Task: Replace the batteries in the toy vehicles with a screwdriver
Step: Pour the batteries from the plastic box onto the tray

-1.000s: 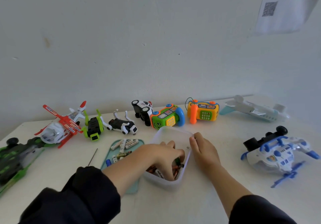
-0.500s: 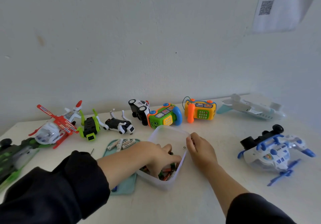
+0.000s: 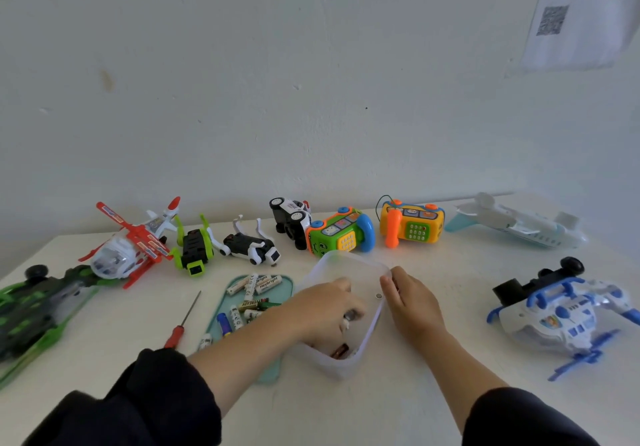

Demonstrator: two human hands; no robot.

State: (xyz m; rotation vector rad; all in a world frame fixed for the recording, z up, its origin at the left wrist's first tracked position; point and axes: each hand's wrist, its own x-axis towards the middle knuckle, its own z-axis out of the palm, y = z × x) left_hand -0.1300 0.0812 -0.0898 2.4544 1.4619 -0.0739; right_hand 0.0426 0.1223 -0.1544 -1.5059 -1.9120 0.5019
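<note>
A clear plastic container (image 3: 349,366) with batteries stands at the table's middle. My left hand (image 3: 325,310) reaches into it with fingers curled round a battery. My right hand (image 3: 412,300) rests against the container's right wall, holding it steady. To the left lies a teal lid (image 3: 270,373) with several loose batteries (image 3: 254,284). A red-handled screwdriver (image 3: 181,322) lies on the table further left. A blue and white toy aircraft (image 3: 568,314) lies upside down at the right.
Toys line the back: a red helicopter (image 3: 128,245), a green and black vehicle (image 3: 194,246), a black and white one (image 3: 249,245), an overturned police car (image 3: 291,217), two toy phones (image 3: 410,224), a white plane (image 3: 516,226). A green truck (image 3: 31,310) sits far left.
My left hand has shifted inside the container and now pinches a battery. The view has moved, bringing the screwdriver and more of the lid into sight. My right hand stays at the container's wall.
</note>
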